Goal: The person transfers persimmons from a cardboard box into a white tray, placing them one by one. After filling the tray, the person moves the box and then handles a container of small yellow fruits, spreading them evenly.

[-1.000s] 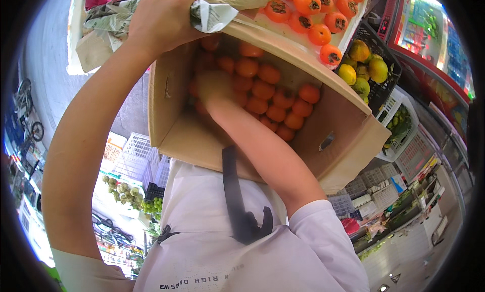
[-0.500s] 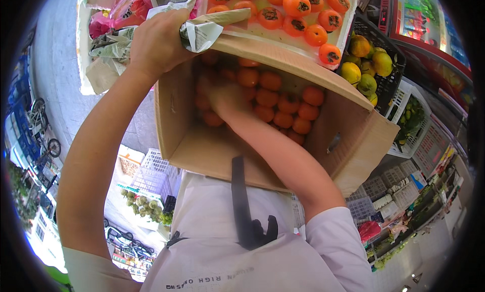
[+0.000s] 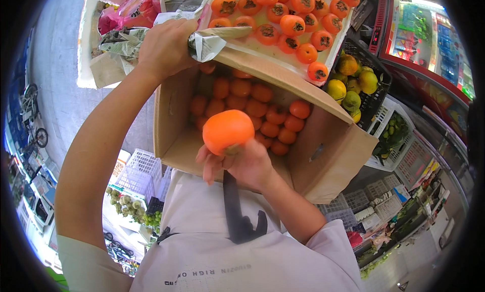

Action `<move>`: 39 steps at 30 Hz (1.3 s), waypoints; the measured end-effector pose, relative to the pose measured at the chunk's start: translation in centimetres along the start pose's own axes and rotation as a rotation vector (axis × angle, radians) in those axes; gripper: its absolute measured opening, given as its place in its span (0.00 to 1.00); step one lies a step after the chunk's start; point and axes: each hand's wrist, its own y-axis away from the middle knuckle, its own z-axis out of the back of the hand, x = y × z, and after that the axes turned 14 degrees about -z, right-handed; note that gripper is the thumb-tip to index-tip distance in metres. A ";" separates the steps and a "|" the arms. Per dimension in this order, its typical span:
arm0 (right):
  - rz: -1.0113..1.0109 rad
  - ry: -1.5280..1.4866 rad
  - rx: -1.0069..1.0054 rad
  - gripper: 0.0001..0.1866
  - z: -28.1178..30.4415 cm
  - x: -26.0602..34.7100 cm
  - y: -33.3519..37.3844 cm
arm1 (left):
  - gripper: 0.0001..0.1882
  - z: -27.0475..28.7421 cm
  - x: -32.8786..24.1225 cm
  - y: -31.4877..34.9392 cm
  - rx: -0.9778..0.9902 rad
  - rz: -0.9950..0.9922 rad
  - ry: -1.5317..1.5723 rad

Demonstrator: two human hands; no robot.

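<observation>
An orange persimmon is held up in front of the cardboard box by my right hand, its fingers gripping the fruit from below. Behind it, the tilted box opens toward me, with several more persimmons lying in rows at its bottom. My left hand is closed around crumpled printed paper at the box's upper left corner. Whether its hidden fingers also grip the cardboard I cannot tell. Touching the far side of the box is a white foam tray of persimmons, calyx side up.
A black crate of yellow-green citrus stands to the right, beside a white basket of greens and a red-framed display fridge. At far left is a foam box with pink plastic bags. White crates and round fruit sit lower left.
My right hand has risen out of the box toward me with a persimmon in its fingers. The left hand keeps its hold on the paper at the box corner.
</observation>
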 end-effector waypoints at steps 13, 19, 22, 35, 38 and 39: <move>0.303 0.382 -0.022 0.51 -2.2 6.5 2.9 | 0.37 0.5 -0.6 -0.3 0.115 0.071 0.023; 0.541 0.955 -0.810 0.41 -1.3 20.5 8.2 | 0.37 0.8 -0.6 -0.1 0.103 0.071 0.027; 0.528 1.279 -1.132 0.40 4.5 27.8 8.6 | 0.37 0.4 -0.4 -0.1 0.065 0.049 0.041; 0.032 2.189 -1.254 0.40 13.0 30.2 1.6 | 0.37 0.1 0.0 0.0 0.047 0.010 0.008; 0.004 2.399 -1.157 0.41 11.6 29.9 1.3 | 0.36 0.0 -0.1 0.1 0.034 0.010 0.000; 0.013 2.400 -1.161 0.42 11.7 29.9 1.5 | 0.35 0.0 -0.1 -0.1 0.030 0.008 -0.003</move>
